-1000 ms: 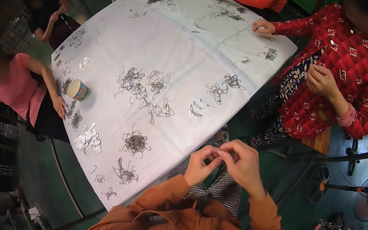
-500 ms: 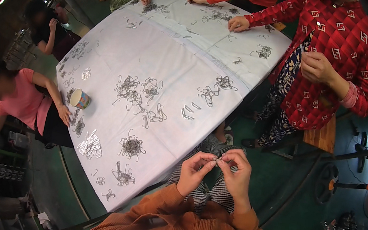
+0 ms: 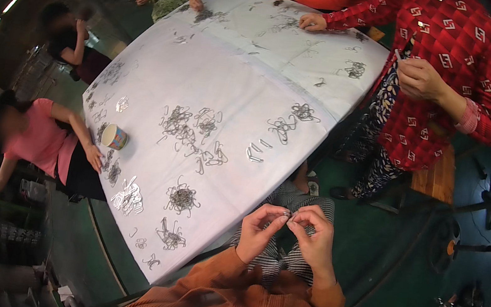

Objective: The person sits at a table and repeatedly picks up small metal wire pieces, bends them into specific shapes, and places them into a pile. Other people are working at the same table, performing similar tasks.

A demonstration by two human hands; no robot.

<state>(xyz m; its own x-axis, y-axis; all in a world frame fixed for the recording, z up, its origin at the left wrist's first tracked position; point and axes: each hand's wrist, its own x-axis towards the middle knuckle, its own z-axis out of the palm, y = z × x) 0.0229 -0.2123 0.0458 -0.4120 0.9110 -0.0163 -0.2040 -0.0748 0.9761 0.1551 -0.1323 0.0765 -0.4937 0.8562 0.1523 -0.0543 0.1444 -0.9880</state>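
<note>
Above my lap, just off the near right edge of the white-covered table [image 3: 163, 68], my two hands meet at the fingertips. My left hand [image 3: 259, 228] is closed in a pinch, thumb against index finger. Opposite it, my right hand [image 3: 313, 235] pinches in the same way. A tiny piece between the fingertips is too small to name. Nearest to my hands on the cloth lie a pile of bent wire hooks [image 3: 181, 198] and several flat silvery strips [image 3: 255, 150]. Another hook pile [image 3: 170, 235] sits near the table's corner.
A paper cup [image 3: 114, 137] stands by the left edge, near a heap of shiny strips [image 3: 128, 196]. More hooks [image 3: 180, 122] cover the middle. A person in red patterned clothes [image 3: 441, 75] stands at the right; one in pink [image 3: 41, 139] sits at the left. Others are at the far side.
My hands keep their pinch at nearly the same spot. The view has shifted slightly, and the person in red patterned clothes has moved the hand over the table a little leftward.
</note>
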